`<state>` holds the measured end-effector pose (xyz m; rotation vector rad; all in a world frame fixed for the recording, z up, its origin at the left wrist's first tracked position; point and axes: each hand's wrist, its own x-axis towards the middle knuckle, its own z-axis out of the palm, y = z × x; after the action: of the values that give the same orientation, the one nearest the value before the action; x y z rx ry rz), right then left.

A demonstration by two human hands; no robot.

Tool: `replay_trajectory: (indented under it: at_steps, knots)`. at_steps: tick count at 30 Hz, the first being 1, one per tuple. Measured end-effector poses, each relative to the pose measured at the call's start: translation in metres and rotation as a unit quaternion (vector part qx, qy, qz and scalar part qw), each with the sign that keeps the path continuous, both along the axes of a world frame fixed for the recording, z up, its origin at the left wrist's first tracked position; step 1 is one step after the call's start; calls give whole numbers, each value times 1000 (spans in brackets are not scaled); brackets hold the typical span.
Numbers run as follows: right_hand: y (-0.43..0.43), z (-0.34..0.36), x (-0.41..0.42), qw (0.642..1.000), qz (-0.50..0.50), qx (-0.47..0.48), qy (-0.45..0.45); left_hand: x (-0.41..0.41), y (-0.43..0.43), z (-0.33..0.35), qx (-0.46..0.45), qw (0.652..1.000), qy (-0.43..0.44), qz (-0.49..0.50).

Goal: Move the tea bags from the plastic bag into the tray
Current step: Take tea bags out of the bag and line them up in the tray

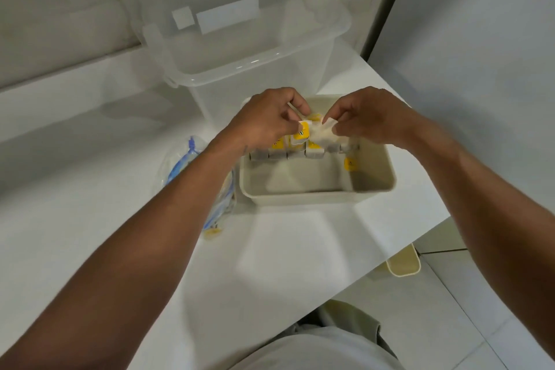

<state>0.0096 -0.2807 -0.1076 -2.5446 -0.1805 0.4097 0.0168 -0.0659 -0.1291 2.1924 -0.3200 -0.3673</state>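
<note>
white table [285, 249] against a grey wall, clear box [240, 63] at the back. beige tray [315, 195] near the table's edge, plastic bag [183, 165] just left of it, within easy reach. left hand [264, 122] and right hand [369, 117] over the tray, each pinching one side of a clump of tea bags [312, 129], likely to separate them. row of tea bags [288, 153] stands across the tray beneath; one yellow tag [350, 164] lies loose at right.
</note>
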Motion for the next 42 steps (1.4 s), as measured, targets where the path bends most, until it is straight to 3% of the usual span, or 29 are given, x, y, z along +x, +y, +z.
replay_trajectory:
  at_steps: [5,15,19,22,25,33,42]
  knots:
    - [-19,-15,6,991,-28,-128,-36,7,-26,-14,15,1000,-14,-14]
    - [-37,-29,14,989,-5,-142,-39,18,-58,-33,69,996,-15,-53]
    - [-39,-35,8,974,25,-204,-97,20,-63,-42,74,996,-9,-55]
    - [-39,-32,-1,965,75,-237,-88,19,-65,-45,69,995,17,-72]
    - [-39,-32,-1,933,140,-316,-102,19,-69,-49,48,993,57,-87]
    - [-27,-46,20,859,185,-442,-178,32,-87,-68,134,990,-38,-29]
    - [-25,-58,28,840,193,-450,-233,38,-82,-74,137,988,-68,-3]
